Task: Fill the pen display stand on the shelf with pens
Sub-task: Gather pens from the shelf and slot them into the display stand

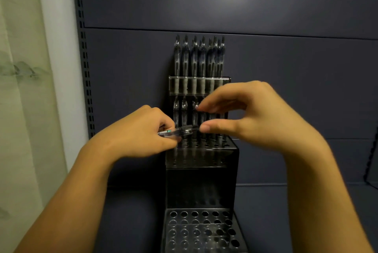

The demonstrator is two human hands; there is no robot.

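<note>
From the head camera, the left hand (141,132) pinches a clear pen (180,131) between thumb and curled fingers, holding it nearly level just in front of the middle tier of the pen display stand (201,179). The right hand (251,115) hovers at the pen's free end with fingers and thumb spread in a loose arc; its thumb tip (205,127) sits right at the pen's end, and whether it touches cannot be told. It holds nothing.

The black stand rises in three stepped tiers against the dark back panel (266,58) of the shelf (133,211). On the stand's top tier a row of pens (199,56) stands upright, filling it from left to right. On the middle tier, more upright pens (185,113) stand in the rear holes, partly hidden behind both hands. The stand's lowest tier (202,230), nearest the camera, shows rows of round holes with no pens in them.

Left of the stand, a perforated upright (84,64) edges the shelf, and beyond it hangs a pale curtain (24,89).
</note>
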